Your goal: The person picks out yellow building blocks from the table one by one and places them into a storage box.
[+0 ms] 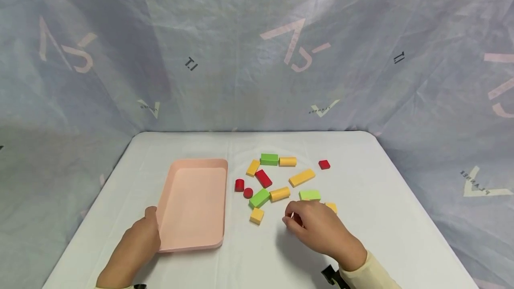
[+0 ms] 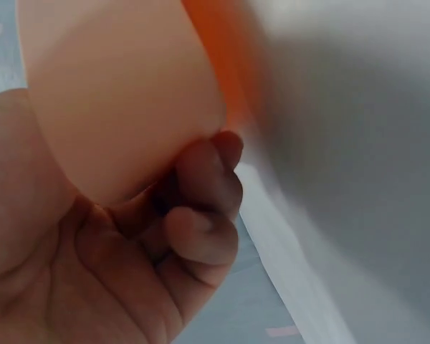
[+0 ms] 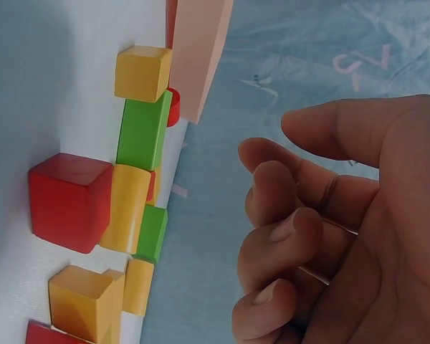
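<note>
Where your left fingers (image 2: 201,236) grip its wall (image 2: 122,93), the tray (image 1: 194,204) seems light, stiff; your right fingers (image 3: 287,240) half-curl, empty.

This is a cloth-walled booth, closer to a lab test stand than a home. Creased grey cloth (image 1: 225,79) rises behind the plain white table (image 1: 381,226) and along both its sides, printed all over with pale marks (image 1: 295,41) and dark lettering (image 1: 190,63). Some words seem to run backwards, though they are too small to read surely.
</note>
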Demonstrator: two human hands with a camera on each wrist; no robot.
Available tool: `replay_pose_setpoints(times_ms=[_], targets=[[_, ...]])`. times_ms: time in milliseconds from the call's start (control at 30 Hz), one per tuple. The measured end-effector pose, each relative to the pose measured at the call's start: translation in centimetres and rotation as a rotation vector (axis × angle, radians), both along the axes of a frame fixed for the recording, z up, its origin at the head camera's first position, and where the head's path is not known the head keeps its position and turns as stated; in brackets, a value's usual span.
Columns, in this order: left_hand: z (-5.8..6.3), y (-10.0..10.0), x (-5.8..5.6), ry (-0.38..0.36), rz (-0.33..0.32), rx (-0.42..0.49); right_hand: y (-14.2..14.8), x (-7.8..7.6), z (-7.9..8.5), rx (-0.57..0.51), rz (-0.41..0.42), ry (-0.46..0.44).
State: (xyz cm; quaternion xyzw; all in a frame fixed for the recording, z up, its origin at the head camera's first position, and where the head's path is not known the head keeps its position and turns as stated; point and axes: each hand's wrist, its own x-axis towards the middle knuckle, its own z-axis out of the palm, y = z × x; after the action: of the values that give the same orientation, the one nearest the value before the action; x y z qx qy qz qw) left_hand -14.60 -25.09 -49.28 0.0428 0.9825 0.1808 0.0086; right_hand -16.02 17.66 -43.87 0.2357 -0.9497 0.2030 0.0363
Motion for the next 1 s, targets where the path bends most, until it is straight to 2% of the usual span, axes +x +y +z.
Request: replay_pose_setpoints(times_ms=[167, 400, 500, 600, 733, 867, 1000], targets=[[-0.4, -0.1, -0.1, -0.024, 0.008, -0.023, -0.1, 0.0, -0.2, -0.001, -0.001, -0.018], [0.2, -0.8, -1.0, -0.106, -0.002, -0.015, -0.2, 0.0, -0.4, 0.008, 0.002, -0.045], [0.3, -1.0, -1.4, -0.121, -0.017, -0.025, -0.3, 0.0, -0.6, 0.011, 0.005, -0.055], [0.2, -1.0, -1.5, -0.131, -0.006, -0.035, -0.4, 0.0, -0.7, 0.010, 0.007, -0.056], [0.2, -0.8, -1.5, -0.114, 0.003, -0.064, -0.5, 0.0, -1.0, 0.009, 0.006, -0.066], [0.3, -0.6, -1.5, -0.058, -0.016, -0.074, -0.6, 0.0, -1.4, 0.007, 0.003, -0.078], [0.3, -0.5, -1.7, -0.015, -0.029, -0.069, -0.6, 0.0, -1.7, 0.011, 0.005, -0.052]])
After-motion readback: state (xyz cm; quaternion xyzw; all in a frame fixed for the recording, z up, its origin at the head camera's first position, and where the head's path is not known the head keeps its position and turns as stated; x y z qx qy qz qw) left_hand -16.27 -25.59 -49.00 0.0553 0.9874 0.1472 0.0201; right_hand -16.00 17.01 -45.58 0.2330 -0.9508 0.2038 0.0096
